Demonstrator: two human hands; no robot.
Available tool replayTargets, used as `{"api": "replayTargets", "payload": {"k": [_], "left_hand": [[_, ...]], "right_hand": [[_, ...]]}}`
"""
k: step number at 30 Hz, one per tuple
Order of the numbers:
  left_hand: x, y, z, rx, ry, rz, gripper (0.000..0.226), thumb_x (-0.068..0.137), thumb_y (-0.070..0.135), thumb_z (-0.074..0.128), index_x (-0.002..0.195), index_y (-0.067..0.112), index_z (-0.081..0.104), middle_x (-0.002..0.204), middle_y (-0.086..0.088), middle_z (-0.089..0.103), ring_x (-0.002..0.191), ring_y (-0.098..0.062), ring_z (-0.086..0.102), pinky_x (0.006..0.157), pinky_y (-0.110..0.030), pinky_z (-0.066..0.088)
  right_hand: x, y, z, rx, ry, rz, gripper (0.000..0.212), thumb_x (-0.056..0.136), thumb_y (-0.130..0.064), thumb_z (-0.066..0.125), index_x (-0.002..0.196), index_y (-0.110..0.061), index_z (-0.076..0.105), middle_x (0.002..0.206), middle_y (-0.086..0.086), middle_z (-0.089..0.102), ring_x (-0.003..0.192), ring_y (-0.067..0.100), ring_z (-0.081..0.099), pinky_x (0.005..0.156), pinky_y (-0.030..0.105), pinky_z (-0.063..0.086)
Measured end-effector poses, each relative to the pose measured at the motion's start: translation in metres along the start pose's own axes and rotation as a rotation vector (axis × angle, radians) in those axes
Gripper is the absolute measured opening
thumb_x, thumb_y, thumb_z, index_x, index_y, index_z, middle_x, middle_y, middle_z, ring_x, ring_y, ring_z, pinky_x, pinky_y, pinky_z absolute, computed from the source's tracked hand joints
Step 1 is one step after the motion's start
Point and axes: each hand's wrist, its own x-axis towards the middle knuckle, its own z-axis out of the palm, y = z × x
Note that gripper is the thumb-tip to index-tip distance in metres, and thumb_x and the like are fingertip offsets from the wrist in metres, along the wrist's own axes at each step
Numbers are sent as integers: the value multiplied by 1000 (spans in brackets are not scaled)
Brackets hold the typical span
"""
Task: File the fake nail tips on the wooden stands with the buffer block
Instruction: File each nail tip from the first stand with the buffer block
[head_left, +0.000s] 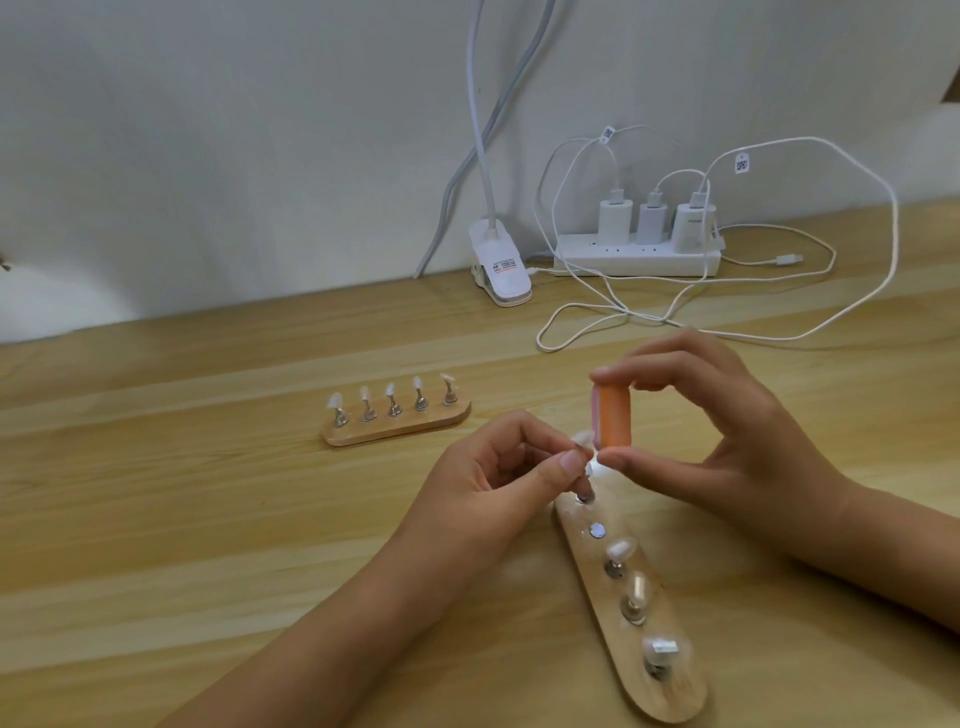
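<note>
- My right hand (727, 431) pinches the block (614, 418) upright. The thumb is under it and the fingers curl over the top, so a flat side faces the tip (582, 440).
- My left hand (493, 467) pinches the peg (585, 491) under that tip between thumb and forefinger, I judge to steady it against the rub.
- The block is just beside the tip; I cannot tell whether they touch.
- The peg is at the far end of the near stand (670, 696); I cannot tell whether it is seated or lifted.
- Next along is a bare metal disc (597, 530), then three more tips on pegs, waiting.
- The far stand (363, 439) holds five tips, well apart to my left and out of the way.
</note>
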Motion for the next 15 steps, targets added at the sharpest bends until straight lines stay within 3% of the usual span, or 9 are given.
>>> {"api": "replayTargets", "payload": {"k": [8, 15], "left_hand": [[0, -1, -1, -27, 10, 7, 8, 83, 24, 64, 85, 16, 67, 78, 3, 72, 80, -6, 67, 78, -15, 49], [0, -2, 0, -23, -2, 14, 4, 84, 26, 68, 81, 27, 69, 79, 6, 71, 78, -5, 66, 74, -15, 49]], "right_hand": [[1, -2, 1, 78, 68, 17, 44, 80, -39, 70, 119, -22, 58, 114, -14, 55, 105, 4, 51, 93, 16, 39], [-4, -7, 5, 45, -40, -50, 46, 80, -42, 72, 119, -24, 58, 114, -6, 56, 110, 15, 54, 96, 28, 41]]}}
